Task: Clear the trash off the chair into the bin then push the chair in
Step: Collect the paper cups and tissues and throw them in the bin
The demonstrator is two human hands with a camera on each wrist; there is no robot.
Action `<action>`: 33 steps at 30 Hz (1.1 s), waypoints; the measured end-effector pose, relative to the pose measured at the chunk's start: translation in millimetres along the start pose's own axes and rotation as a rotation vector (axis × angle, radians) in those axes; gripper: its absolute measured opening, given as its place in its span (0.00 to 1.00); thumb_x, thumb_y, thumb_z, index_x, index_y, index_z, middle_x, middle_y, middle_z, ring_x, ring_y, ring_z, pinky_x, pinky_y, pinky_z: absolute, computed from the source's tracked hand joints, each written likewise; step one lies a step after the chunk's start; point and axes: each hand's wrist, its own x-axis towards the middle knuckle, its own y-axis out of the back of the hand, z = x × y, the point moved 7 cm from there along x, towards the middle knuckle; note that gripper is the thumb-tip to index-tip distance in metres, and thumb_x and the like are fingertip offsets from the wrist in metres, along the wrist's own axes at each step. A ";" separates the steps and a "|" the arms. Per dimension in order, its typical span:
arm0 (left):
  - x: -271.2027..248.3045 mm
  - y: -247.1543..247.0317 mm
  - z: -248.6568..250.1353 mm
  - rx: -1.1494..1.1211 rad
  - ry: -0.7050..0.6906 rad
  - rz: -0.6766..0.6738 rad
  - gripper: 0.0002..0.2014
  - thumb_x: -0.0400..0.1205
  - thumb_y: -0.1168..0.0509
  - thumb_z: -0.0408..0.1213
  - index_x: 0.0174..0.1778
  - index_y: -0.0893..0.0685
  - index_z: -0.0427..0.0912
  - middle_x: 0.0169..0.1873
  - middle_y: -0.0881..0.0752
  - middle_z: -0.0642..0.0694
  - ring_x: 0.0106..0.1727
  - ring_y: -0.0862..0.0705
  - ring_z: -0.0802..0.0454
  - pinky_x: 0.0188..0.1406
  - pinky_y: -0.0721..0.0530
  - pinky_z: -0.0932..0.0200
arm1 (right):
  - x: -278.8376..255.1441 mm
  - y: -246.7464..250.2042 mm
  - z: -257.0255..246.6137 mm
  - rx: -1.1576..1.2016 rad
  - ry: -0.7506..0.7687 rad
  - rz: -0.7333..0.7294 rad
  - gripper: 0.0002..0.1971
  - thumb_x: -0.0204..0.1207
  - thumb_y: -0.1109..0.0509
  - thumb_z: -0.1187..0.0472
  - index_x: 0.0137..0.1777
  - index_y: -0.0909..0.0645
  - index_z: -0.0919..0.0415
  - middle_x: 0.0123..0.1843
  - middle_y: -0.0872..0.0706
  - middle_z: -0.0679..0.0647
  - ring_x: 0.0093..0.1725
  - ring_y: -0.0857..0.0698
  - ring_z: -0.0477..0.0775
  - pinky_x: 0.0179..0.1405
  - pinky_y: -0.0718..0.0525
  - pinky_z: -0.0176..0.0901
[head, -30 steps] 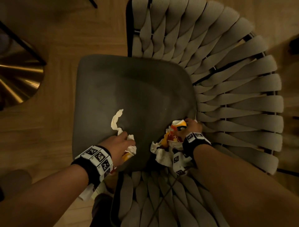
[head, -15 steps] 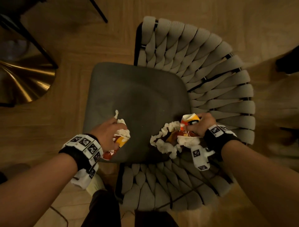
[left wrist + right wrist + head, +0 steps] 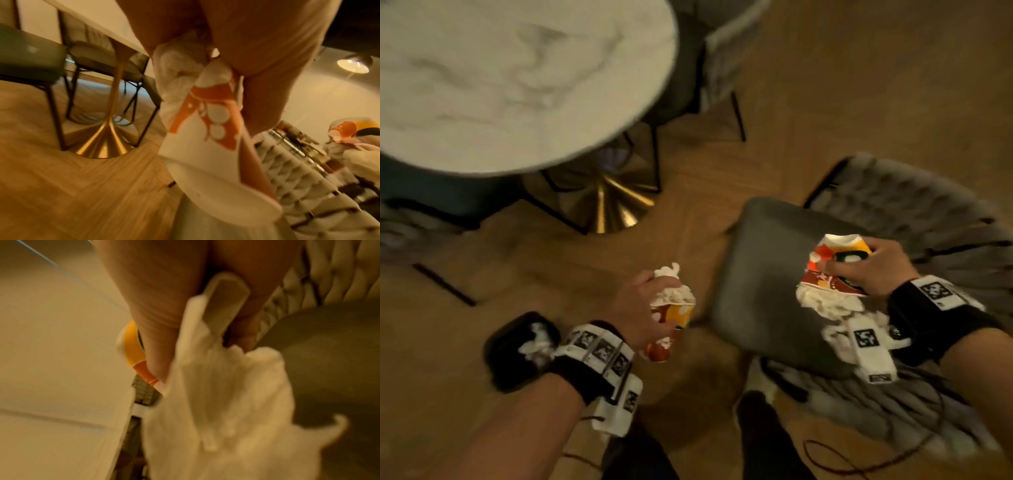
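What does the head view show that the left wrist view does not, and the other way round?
Only the head view shows the marble tabletop and a dark bin with white trash inside. Only the left wrist view shows a lit lamp. Both show the left hand gripping a crushed cup with tissue, the right hand with its cup, the gold table base and the chair.

- The chair [image 3: 767, 270] stands on the floor [image 3: 551, 274], right of the worktop [image 3: 517, 78].
- The bin [image 3: 506, 356] sits on the floor, left of the chair, just beside the left wrist.
- The left hand [image 3: 645, 308], with a cup [image 3: 674, 315] and tissue [image 3: 671, 274], is over the floor between bin and chair.
- The right hand [image 3: 880, 270], with a cup [image 3: 835, 263] and tissue [image 3: 822, 303], is over the chair seat.
- A second chair [image 3: 709, 51] stands behind the worktop's right edge.
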 end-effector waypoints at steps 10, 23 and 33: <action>-150.3 36.4 -304.7 -0.210 0.314 0.016 0.34 0.70 0.26 0.47 0.71 0.30 0.58 0.74 0.32 0.51 0.77 0.37 0.47 0.76 0.34 0.50 | -101.0 -340.4 -120.5 -0.020 0.064 -0.334 0.20 0.59 0.15 0.61 0.52 0.13 0.58 0.44 0.10 0.54 0.41 0.12 0.50 0.40 0.17 0.43; -70.5 -65.5 -636.1 -0.568 0.816 0.212 0.28 0.68 0.23 0.46 0.63 0.24 0.56 0.69 0.25 0.43 0.67 0.24 0.39 0.64 0.21 0.41 | -55.5 -588.4 -25.6 -0.221 -0.029 -0.500 0.14 0.57 0.16 0.61 0.40 0.16 0.51 0.31 0.11 0.47 0.23 0.12 0.41 0.15 0.21 0.28; -7.1 -150.6 -708.8 -0.767 0.989 0.210 0.45 0.64 0.23 0.57 0.76 0.39 0.62 0.76 0.30 0.44 0.72 0.27 0.35 0.68 0.23 0.38 | -29.3 -587.0 82.1 -0.474 -0.173 -0.369 0.23 0.39 0.10 0.51 0.38 0.09 0.48 0.40 0.08 0.52 0.44 0.11 0.55 0.54 0.13 0.59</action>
